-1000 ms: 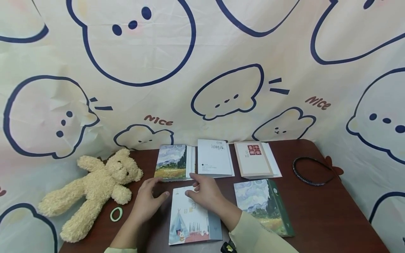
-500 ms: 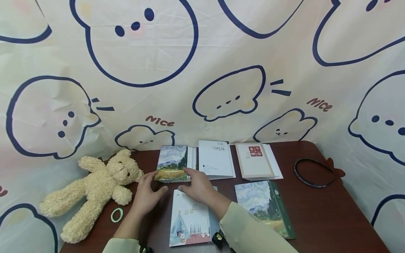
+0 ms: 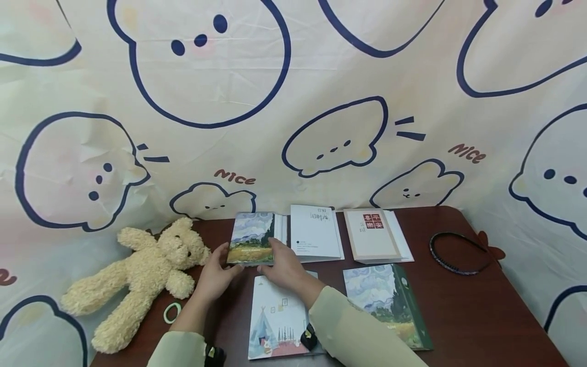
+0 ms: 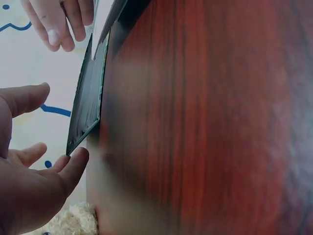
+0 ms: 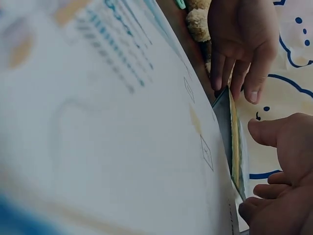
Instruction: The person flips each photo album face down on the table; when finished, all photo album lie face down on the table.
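Note:
A small landscape-painted notebook (image 3: 249, 239) stands at the back left of the desk, spread a little, with pale pages at its right. My left hand (image 3: 214, 274) is at its left side; in the left wrist view its fingertips (image 4: 78, 159) meet the notebook's corner and the thumb stays off. My right hand (image 3: 285, 266) lies along the right side, fingers at the cover edge, thumb apart near the bottom. In the right wrist view both hands flank the notebook (image 5: 234, 147). Below my right forearm stands a white card with a tent drawing (image 3: 270, 316), partly covered by the sleeve.
A white booklet (image 3: 314, 237) and a cream booklet with red characters (image 3: 369, 234) stand along the back. A larger landscape notebook (image 3: 380, 300) lies front right. A teddy bear (image 3: 147, 280) and green ring (image 3: 172, 313) are left, a dark headband (image 3: 454, 267) right.
My right hand has shifted from above the tent card to the small notebook's right side. My left hand has slid up slightly along its left edge. The head view has drifted a little.

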`<state>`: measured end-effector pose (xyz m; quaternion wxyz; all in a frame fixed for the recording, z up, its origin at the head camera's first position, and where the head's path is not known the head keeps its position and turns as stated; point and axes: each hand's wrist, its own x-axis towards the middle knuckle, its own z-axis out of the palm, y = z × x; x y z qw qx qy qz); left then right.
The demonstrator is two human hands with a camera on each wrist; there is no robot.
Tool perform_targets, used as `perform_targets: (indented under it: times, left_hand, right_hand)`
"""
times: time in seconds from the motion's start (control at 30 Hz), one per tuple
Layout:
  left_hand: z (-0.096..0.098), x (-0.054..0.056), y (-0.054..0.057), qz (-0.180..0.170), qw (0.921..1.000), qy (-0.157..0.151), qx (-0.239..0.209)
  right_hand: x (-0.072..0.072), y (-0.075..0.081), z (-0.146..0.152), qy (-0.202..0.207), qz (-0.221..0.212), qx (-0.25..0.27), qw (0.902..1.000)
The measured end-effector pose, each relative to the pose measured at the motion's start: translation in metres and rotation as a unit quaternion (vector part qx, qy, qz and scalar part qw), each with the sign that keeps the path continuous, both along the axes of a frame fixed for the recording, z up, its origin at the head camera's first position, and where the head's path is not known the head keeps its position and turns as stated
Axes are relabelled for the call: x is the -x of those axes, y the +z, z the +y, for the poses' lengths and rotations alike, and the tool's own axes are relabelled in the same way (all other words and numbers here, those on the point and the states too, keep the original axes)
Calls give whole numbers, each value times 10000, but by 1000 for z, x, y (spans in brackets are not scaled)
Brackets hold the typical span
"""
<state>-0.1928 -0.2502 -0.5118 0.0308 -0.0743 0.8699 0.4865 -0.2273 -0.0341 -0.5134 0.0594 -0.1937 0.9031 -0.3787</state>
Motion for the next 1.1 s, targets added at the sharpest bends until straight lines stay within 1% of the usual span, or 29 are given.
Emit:
perform_targets:
  times: [0.2, 0.3, 0.5, 0.63, 0.8, 0.93, 1.1]
  left_hand:
    - [4, 7, -3, -63, 9996, 177, -213]
    - [6, 10, -5, -128, 9990, 292, -309]
    - [9, 14, -8, -341, 9976, 347, -499]
    - [9, 15, -12, -280, 9973, 396, -552]
    - [8, 17, -16, -198, 9960, 598, -638]
    - [7, 17, -17, -153, 9952, 678, -693]
    - [5, 14, -17, -102, 9944, 707, -780]
  right_hand:
    - [7, -3, -9, -115, -23, -9, 9999]
    - [10, -4, -14, -151, -109, -78, 9998]
    - [13, -3, -19, -254, -195, -220, 9992]
    - [14, -5, -19, -325, -171, -184, 9992]
    - [14, -8, -17, -322, -25, -138, 9994]
    - [13, -8, -16, -319, 59, -79, 9994]
    - [13, -8, -17, -331, 27, -59, 9994]
